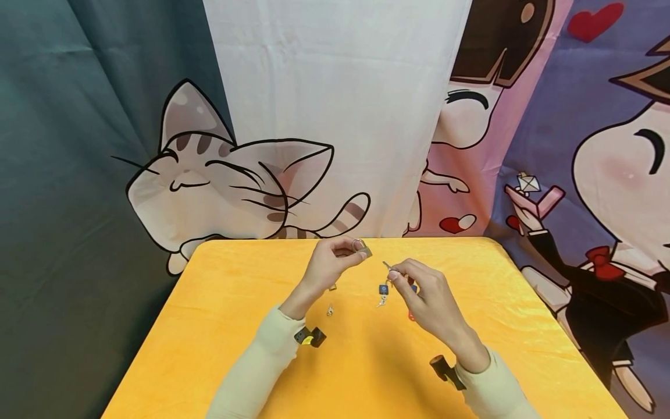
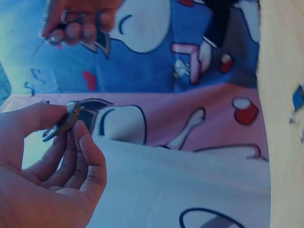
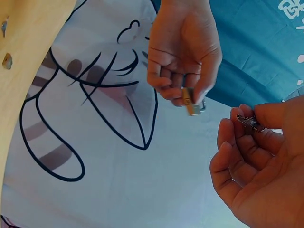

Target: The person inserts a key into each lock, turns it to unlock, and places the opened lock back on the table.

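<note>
Up over the far half of the table, my left hand [image 1: 325,266] pinches a small brass padlock [image 1: 366,251] between thumb and fingers. The padlock's metal body [image 3: 192,102] faces the right hand in the right wrist view. To its right, my right hand [image 1: 433,298] holds a small silver key [image 1: 386,265] between thumb and forefinger, its tip pointing toward the padlock. A short gap separates key and padlock. In the right wrist view the key [image 3: 246,121] lies across the fingertips, with a ring at its end.
On the yellow table [image 1: 335,378] lie a blue padlock [image 1: 384,289] with keys [image 1: 382,301] beside it, a small brass padlock [image 1: 332,287] and more keys [image 1: 330,311]. A red item [image 1: 411,316] is partly hidden by the right hand. A cartoon curtain [image 1: 335,87] hangs behind.
</note>
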The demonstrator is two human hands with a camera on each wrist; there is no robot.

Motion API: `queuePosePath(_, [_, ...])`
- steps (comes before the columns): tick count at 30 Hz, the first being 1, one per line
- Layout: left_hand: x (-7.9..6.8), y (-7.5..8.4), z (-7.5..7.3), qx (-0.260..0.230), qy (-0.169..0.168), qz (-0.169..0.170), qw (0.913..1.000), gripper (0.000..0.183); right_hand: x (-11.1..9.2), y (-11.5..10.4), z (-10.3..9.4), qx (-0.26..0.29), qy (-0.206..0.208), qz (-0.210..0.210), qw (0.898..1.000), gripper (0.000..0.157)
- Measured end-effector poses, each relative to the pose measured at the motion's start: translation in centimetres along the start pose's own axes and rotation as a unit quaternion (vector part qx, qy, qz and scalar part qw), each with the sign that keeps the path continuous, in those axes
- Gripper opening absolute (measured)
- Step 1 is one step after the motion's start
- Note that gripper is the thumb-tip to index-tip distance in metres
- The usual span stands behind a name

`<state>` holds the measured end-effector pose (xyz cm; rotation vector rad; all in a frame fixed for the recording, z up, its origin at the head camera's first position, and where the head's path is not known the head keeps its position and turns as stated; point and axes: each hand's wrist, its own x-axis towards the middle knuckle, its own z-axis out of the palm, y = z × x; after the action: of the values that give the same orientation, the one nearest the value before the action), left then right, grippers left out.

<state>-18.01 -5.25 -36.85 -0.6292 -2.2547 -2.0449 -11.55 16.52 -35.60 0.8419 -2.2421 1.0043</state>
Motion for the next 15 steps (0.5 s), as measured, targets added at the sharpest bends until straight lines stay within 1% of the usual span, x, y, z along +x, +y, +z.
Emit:
queuePosePath(2, [-0.3,0.4,-0.1,-0.03,0.001,-0.006,0.9995,0.015,0.1,-0.2,0.0,0.0,-0.003,-0.003,1.0,0.016])
queuePosePath(6, [-0.9,1.1,-0.3,-0.072,0.006,-0.013,0.9973,0.015,0.2,-0.6,0.0,0.003,-0.009,-0.006,1.0,0.015])
queuePosePath(11, [-1.6,1.7,-0.5,-0.114,0.005,-0.007,0.9934,0.016,0.6,-1.1,0.3,0.008,-0.01,-0.017,1.0,0.012])
queuePosePath(15, [-2.3,1.9,-0.7,-0.151,-0.002,-0.004,0.9886,0.014,0.8,-1.4,0.5,0.008,-0.015,-0.025,1.0,0.011])
